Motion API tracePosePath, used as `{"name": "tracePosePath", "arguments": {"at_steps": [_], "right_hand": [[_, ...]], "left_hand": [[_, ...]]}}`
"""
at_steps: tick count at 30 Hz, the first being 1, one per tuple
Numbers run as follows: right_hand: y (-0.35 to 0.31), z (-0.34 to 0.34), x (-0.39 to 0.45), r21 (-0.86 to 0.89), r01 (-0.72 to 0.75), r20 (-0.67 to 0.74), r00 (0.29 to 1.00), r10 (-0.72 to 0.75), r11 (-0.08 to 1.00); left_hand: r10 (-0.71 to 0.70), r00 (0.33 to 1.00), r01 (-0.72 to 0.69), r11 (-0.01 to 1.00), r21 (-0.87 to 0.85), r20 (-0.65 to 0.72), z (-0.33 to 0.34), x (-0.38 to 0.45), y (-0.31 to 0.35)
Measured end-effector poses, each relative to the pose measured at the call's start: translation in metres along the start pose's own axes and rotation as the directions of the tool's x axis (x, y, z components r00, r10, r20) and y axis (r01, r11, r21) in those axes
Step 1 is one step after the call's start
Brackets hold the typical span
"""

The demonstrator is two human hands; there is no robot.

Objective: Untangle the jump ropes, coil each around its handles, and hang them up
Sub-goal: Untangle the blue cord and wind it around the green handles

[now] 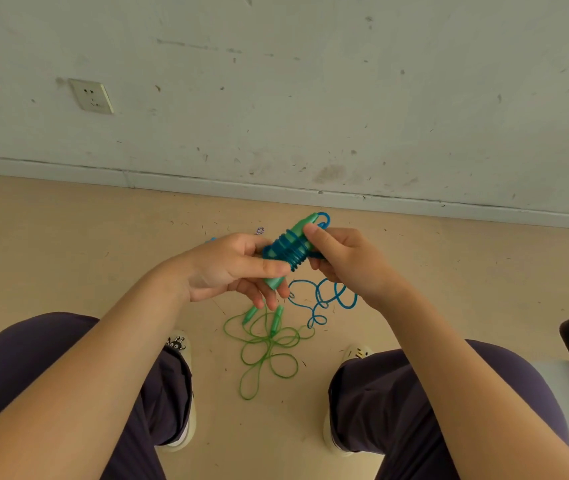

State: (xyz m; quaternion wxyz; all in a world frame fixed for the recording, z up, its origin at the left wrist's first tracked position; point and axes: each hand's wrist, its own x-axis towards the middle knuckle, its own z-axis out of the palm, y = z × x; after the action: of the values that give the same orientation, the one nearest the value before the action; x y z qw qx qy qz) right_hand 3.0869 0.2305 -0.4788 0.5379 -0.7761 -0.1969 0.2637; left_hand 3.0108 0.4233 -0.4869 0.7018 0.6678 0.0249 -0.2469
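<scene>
A seated person winds a blue rope (288, 252) around a pair of green handles (302, 226), the bundle held between both hands above the floor (68, 237) and close to the wall (276, 98). The handles' long axis runs on a slant — upper end toward the wall and the person's right, lower end poking out below the left hand (231, 268). That hand grips the lower part, thumb laid across the coils and fingers curled beneath; the right hand (342, 261) pinches the upper part, thumb pressed on the green plastic just above the wraps. The unwound blue tail (328, 299) drops from under the right hand and lies in loose loops on the floor — so the slack sits on the right hand's side, and that hand looks the better placed to feed the next turn across the axis. A green rope (265, 351) lies in loops between the shoes, untouched, apart from the blue.
</scene>
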Motion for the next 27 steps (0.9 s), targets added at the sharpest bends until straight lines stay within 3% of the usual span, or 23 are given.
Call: {"name": "tracePosePath", "arguments": {"at_steps": [5, 9, 13, 17, 27], "right_hand": [[-0.001, 0.008, -0.003, -0.101, 0.026, 0.103, 0.995, -0.016, 0.994], [-0.004, 0.007, -0.003, -0.167, 0.039, 0.074, 0.997, -0.027, 0.985], [0.0, 0.007, -0.001, -0.077, 0.059, 0.095, 0.994, -0.052, 0.995], [0.002, 0.01, 0.003, -0.098, 0.094, 0.051, 0.995, -0.09, 0.991], [0.005, 0.006, -0.002, -0.108, 0.089, 0.14, 0.987, -0.073, 0.99]], "left_hand": [[-0.052, 0.998, 0.05, 0.998, 0.042, 0.041, 0.012, -0.003, 0.001], [0.038, 0.994, -0.036, 0.999, 0.012, -0.107, 0.015, 0.003, -0.004], [0.159, 0.96, -0.172, 0.984, -0.038, -0.23, 0.011, 0.006, -0.004], [0.195, 0.915, -0.226, 0.973, -0.049, -0.352, 0.015, 0.01, -0.005], [0.172, 0.885, -0.229, 0.97, -0.083, -0.432, 0.018, 0.012, -0.003]]}}
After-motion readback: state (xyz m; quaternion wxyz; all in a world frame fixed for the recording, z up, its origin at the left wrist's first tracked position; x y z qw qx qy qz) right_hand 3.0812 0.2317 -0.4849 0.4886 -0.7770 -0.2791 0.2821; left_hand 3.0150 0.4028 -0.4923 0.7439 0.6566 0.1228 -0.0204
